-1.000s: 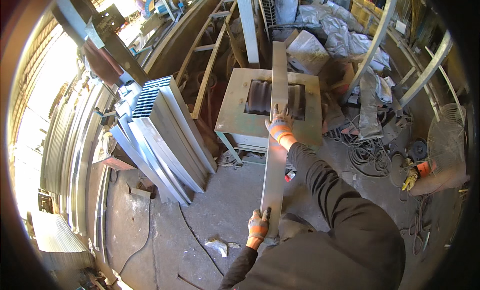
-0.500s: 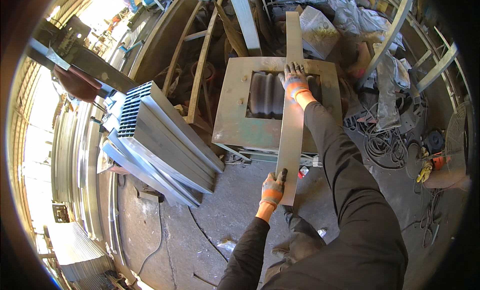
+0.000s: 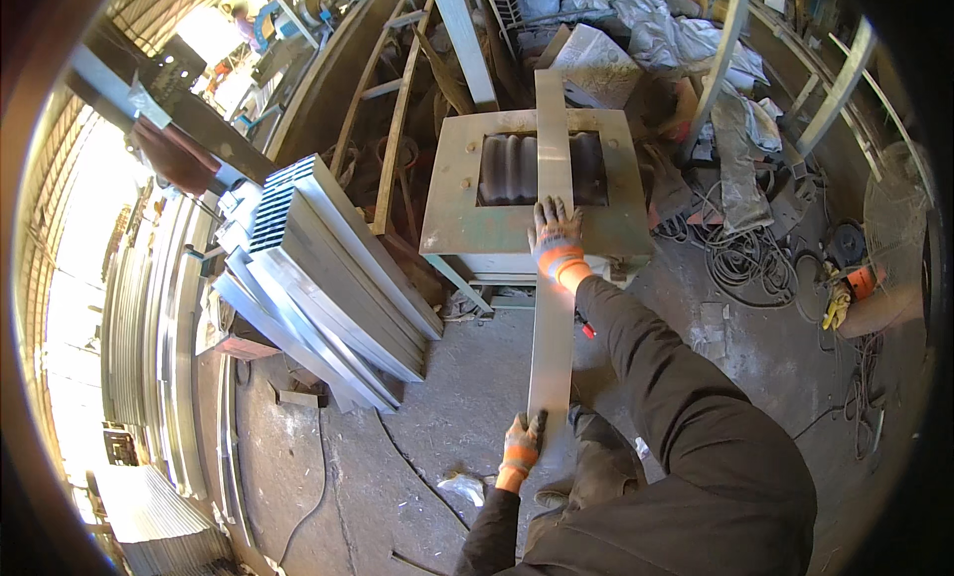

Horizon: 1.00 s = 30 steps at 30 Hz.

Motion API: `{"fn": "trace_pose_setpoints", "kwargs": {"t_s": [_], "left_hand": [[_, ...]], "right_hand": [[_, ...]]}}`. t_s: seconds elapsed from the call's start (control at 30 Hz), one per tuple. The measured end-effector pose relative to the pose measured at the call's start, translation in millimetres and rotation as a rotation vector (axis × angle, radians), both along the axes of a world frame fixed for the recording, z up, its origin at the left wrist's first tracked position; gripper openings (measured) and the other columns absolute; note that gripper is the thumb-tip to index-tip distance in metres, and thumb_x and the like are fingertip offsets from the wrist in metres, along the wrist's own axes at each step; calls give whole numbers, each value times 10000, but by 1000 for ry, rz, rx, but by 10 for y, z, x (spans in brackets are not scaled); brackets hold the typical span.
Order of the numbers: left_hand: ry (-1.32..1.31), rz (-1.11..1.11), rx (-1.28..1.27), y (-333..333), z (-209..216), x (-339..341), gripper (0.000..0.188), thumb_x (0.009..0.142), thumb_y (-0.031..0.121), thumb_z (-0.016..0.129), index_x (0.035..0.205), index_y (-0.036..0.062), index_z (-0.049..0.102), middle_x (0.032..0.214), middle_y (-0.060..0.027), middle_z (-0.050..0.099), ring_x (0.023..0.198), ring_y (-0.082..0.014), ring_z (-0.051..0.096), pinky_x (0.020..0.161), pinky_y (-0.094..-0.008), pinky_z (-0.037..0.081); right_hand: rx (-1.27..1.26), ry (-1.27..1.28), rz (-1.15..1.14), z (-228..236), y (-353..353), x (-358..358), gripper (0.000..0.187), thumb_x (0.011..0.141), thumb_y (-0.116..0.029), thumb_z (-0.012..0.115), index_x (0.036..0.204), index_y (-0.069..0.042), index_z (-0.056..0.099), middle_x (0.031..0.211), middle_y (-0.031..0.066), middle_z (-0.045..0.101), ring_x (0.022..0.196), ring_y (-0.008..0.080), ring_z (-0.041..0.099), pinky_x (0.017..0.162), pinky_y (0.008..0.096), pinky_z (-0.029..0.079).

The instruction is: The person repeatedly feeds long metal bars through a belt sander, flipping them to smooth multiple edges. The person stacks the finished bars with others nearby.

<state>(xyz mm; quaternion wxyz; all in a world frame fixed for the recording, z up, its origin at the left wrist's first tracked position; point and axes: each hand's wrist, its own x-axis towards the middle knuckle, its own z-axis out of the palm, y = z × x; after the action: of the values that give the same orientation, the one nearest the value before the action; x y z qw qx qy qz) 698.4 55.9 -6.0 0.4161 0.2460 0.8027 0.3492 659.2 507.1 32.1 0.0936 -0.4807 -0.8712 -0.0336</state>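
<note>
Head view looks down on a long flat metal strip (image 3: 553,278) that I hold with both gloved hands. It runs away from me, its far part lying across a square steel table (image 3: 457,208) with a window in the middle, where ribbed rollers (image 3: 509,168) show on either side of the strip. My right hand (image 3: 555,240) lies flat on top of the strip at the near edge of that table, fingers spread and pressing down. My left hand (image 3: 521,449) grips the near end of the strip from its left edge, fingers curled round it, close to my knee. Between my two hands the strip hangs free above the concrete floor (image 3: 437,427). To my left a stack of grey metal profiles (image 3: 328,278) leans at a slant, their open ends turned up toward the light. To my right, well apart from the strip, coiled cables (image 3: 755,263) lie on the floor, and crumpled sheeting (image 3: 676,34) is piled beyond the table.
</note>
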Motion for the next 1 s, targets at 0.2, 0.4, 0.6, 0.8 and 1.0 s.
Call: {"fn": "trace_pose_setpoints", "kwargs": {"t_s": [0.2,0.4,0.6,0.8,1.0], "left_hand": [[-60,16,45,-2197,-108,686,582,1107,587,735,1128,5,722,1014,-270,798,992,-511,756,865,-536,586],[95,-96,145,-4039,-105,1137,618,1101,634,717,1182,23,755,1022,-231,827,992,-472,784,879,-539,600],[393,-46,-146,-4870,166,1485,669,1023,705,753,1024,41,668,1007,-252,798,972,-507,768,851,-604,588],[741,-6,-220,-5236,696,1465,592,897,620,910,965,99,637,900,-157,723,803,-428,721,725,-567,570],[718,-88,-60,-4854,1060,990,666,914,661,877,1128,52,714,1032,-212,739,1020,-460,712,914,-565,577]], "right_hand": [[-88,-75,-4,28,-2188,696,734,1144,-462,495,1764,-72,448,1879,172,372,1737,362,336,1348,721,245],[-130,-42,40,4,-3936,1100,762,1128,-487,531,1759,-71,444,1892,168,339,1749,365,304,1314,785,226],[-327,57,-96,197,-4760,1221,982,1032,-503,734,1834,-149,291,1924,148,242,1761,408,256,1283,800,316],[-597,413,-422,346,-4847,1194,1237,875,-196,858,1875,-232,130,1909,215,179,1723,519,274,1308,621,437],[-396,891,-226,-30,-4134,1311,1134,791,-106,782,1832,-151,335,1818,320,378,1660,512,403,1375,466,371]]}}
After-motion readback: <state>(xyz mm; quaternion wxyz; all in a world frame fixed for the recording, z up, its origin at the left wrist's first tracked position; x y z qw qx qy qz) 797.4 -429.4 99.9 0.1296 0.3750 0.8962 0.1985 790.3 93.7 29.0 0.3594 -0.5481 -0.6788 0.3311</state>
